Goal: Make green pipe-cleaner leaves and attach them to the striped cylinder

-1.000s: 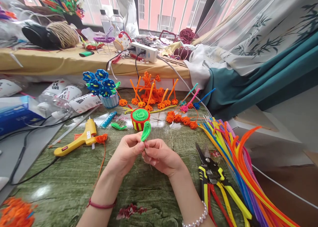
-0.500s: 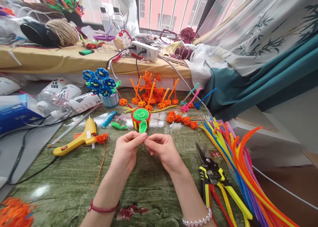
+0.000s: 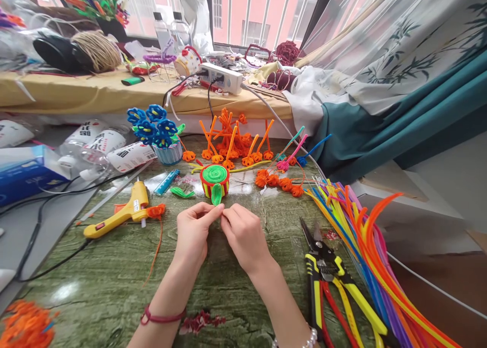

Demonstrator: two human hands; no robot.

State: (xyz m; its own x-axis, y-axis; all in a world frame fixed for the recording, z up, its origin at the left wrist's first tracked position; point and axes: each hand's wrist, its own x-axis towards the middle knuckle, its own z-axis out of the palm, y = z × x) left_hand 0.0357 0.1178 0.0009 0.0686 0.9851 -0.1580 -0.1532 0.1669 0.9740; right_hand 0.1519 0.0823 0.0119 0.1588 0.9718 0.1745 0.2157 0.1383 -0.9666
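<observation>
Pinching together at the fingertips, the left hand (image 3: 195,235) and right hand (image 3: 243,239) have their grip clamped on a green pipe-cleaner leaf (image 3: 216,194), upright just in front of a red-and-yellow drum (image 3: 214,181) topped with a green coil. On the green marbled tabletop (image 3: 76,267) lie a yellow hot glue gun (image 3: 122,213) to the left, yellow-handled shears (image 3: 321,267) to the right, and a fan of coloured pipe cleaners (image 3: 361,246) beside them.

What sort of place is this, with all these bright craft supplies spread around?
It looks like a home craft corner, though I can't be certain. A heap of long pipe cleaners, a yellow hot glue gun, and orange pipe-cleaner flowers all point to handmade work.
</observation>
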